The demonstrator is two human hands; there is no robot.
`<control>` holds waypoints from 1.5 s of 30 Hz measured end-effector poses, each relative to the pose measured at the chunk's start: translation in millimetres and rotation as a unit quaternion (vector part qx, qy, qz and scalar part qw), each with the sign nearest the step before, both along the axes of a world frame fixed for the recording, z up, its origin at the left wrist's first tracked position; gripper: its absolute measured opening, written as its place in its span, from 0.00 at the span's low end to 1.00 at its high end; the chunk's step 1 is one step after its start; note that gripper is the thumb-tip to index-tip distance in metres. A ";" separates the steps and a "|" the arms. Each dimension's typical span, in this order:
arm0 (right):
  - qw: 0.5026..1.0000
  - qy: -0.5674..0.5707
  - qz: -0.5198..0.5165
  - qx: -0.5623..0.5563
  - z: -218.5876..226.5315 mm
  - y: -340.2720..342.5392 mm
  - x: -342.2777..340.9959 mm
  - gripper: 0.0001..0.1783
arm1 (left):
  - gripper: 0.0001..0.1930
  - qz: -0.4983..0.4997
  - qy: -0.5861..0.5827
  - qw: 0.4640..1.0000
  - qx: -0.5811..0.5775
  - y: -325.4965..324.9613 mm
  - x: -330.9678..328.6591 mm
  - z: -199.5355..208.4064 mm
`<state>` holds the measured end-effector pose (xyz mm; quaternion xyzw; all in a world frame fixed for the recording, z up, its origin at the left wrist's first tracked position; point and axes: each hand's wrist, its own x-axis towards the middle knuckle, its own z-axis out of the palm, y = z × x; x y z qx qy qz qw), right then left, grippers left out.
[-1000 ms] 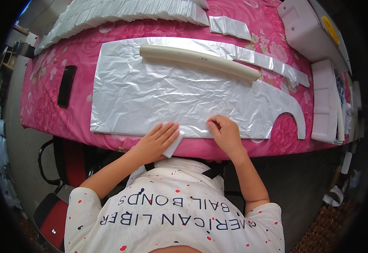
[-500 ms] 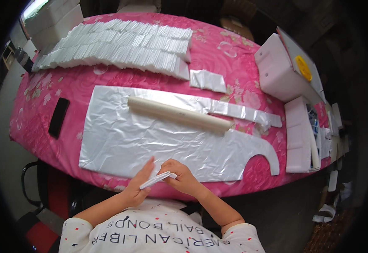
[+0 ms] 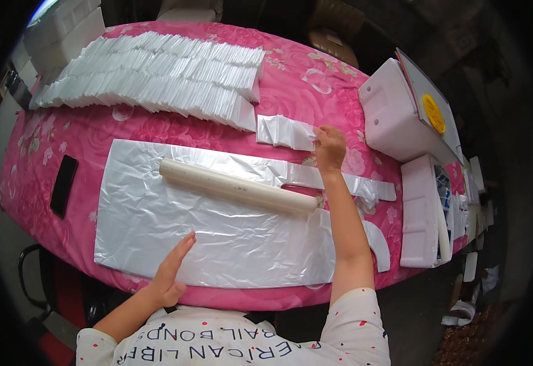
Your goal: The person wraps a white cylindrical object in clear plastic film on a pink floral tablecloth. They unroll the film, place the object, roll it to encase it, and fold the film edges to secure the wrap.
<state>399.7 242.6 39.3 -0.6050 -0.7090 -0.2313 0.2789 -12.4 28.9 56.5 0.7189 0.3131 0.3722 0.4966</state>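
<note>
My right hand (image 3: 330,148) reaches across the table, its fingers closed at the right end of a short row of folded white plastic bags (image 3: 286,132); they pinch a folded bag there, partly hidden by the fingers. Near the front edge, my left hand (image 3: 170,271) is held over the sheet with fingers stretched out and nothing in it. Below it lies a large flat white plastic vest bag (image 3: 132,226), its two handle strips toward the right. A beige tube (image 3: 236,188) rests across the bag at a slant.
Long rows of folded white bags (image 3: 156,73) stand at the back left. A dark phone (image 3: 64,186) lies on the pink flowered tablecloth (image 3: 28,201) at left. White foam boxes (image 3: 391,110) stand at right, with a yellow ring (image 3: 434,114) on one.
My right hand has moved away from my left, up and right to the short row, taking the folded white bag. My left hand has let go and moved slightly left. The view has shifted.
</note>
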 end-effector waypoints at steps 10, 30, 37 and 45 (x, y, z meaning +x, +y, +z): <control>0.971 0.070 0.073 -0.215 2.9 -47.1 -15.4 0.24 | 0.12 -0.297 -0.085 0.916 0.257 58.1 20.0 167.0; 0.838 0.248 0.225 -0.430 10.5 -264.7 -130.2 0.30 | 0.33 -0.074 0.362 0.886 0.279 11.8 94.2 13.9; 0.929 0.131 0.148 -0.312 -25.6 -271.8 -94.6 0.24 | 0.39 -0.117 0.421 0.854 0.283 4.7 80.9 -20.7; 0.955 0.108 -0.073 -0.265 -36.3 -266.1 63.5 0.24 | 0.39 -0.024 0.216 0.965 0.146 -9.9 86.4 -32.1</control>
